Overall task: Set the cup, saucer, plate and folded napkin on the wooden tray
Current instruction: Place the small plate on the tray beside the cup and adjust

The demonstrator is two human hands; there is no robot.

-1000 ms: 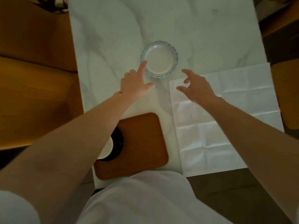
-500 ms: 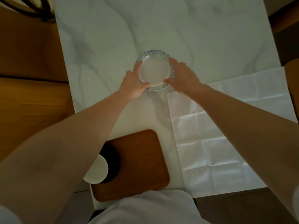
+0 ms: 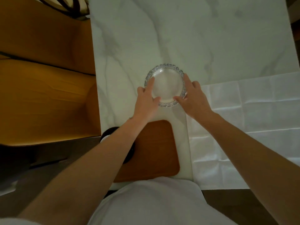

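Both hands hold the round clear glass plate with a bumpy rim point(image 3: 165, 86) on the white marble worktop point(image 3: 162, 38) — left hand point(image 3: 146, 101) and right hand point(image 3: 194, 99) pinching opposite edges. Smooth glass could slip while moving to the brown wooden tray point(image 3: 155, 153) nearby — and crack.

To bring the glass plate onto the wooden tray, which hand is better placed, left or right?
Probably the left hand. It and the right hand both grip the glass plate, but the wooden tray lies under the left forearm.
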